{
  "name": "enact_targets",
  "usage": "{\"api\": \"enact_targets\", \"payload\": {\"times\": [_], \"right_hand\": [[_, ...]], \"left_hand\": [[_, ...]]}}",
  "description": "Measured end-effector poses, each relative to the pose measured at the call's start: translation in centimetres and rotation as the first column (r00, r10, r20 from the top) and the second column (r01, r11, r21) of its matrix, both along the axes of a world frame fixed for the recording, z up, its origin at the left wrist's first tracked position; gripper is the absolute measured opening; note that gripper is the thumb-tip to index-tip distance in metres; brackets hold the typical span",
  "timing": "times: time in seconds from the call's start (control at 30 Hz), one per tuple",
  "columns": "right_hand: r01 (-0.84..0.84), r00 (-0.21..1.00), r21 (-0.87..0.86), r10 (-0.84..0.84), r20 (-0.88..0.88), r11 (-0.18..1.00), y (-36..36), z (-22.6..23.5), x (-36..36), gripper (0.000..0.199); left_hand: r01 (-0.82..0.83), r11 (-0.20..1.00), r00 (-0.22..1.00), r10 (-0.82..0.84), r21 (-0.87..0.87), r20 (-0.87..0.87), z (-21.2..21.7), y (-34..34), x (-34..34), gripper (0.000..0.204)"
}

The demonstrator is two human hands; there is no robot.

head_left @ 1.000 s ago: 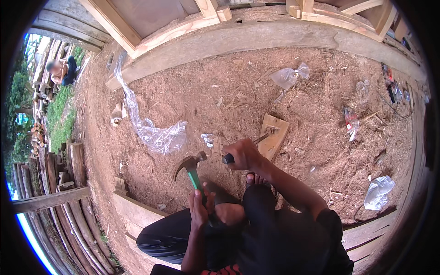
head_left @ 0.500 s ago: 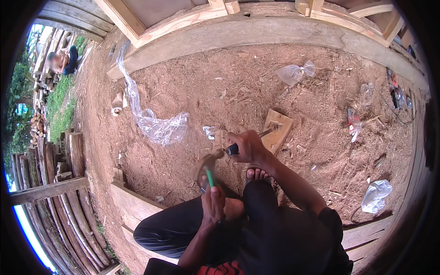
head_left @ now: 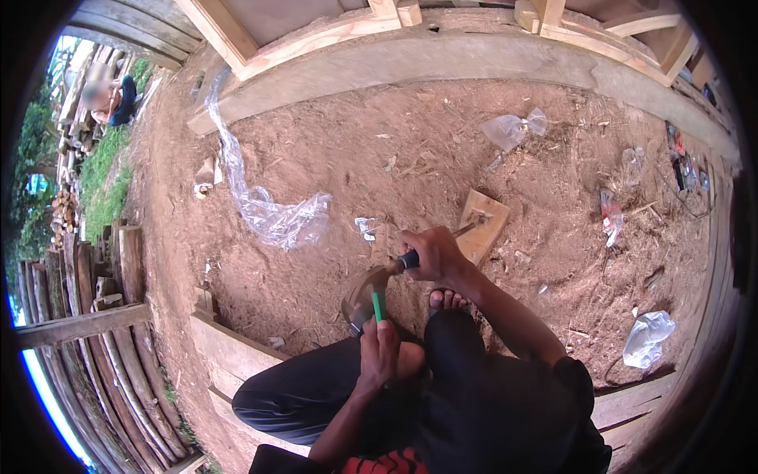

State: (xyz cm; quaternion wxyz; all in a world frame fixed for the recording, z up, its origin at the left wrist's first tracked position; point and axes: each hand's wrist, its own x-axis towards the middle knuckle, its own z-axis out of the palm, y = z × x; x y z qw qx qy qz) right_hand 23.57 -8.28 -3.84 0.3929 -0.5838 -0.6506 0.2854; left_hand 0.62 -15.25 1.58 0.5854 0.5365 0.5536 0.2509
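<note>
My left hand [head_left: 380,354] is closed round the green handle of a claw hammer [head_left: 365,297]. The hammer's striking face is at the butt of a chisel [head_left: 409,258] and seems to touch it. My right hand [head_left: 438,254] wraps the chisel's dark handle, and its metal blade slants away to the upper right. The blade's tip reaches a shallow cut in a pale wooden block [head_left: 493,229], which lies tilted on the ground. My bare toes [head_left: 448,299] are just below the block. Part of the chisel is hidden inside my right fist.
Sawdust and shavings cover the ground [head_left: 355,150]. Long clear plastic wrap [head_left: 276,217] lies left, a plastic bag [head_left: 515,128] farther off and another bag [head_left: 649,340] at right. A timber beam [head_left: 442,59] runs across the far side. A person [head_left: 114,101] sits among logs, far left.
The hammer and my left hand have shifted a little to the right, as have the chisel and my right hand. The whole view has also moved slightly. Both holds stay the same.
</note>
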Motion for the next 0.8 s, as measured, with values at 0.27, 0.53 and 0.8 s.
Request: {"api": "enact_targets", "payload": {"times": [0.27,0.53,0.8], "right_hand": [[-0.063,0.997,-0.059,0.066,0.046,0.996,-0.4,0.3,-0.2,0.028],[-0.068,0.997,-0.093,0.071,0.032,0.993,0.3,-0.2,0.2,0.024],[-0.035,0.999,-0.030,0.036,0.025,0.999,0.2,0.1,0.6,0.019]], "left_hand": [[-0.124,0.971,0.992,0.122,-0.203,-0.019,0.2,1.5,-1.5,0.044],[-0.156,0.970,0.982,0.131,0.187,0.138,-0.6,-0.7,-2.3,0.051],[-0.064,0.996,0.984,0.051,0.069,0.173,-0.8,-1.8,-2.3,0.052]]}}
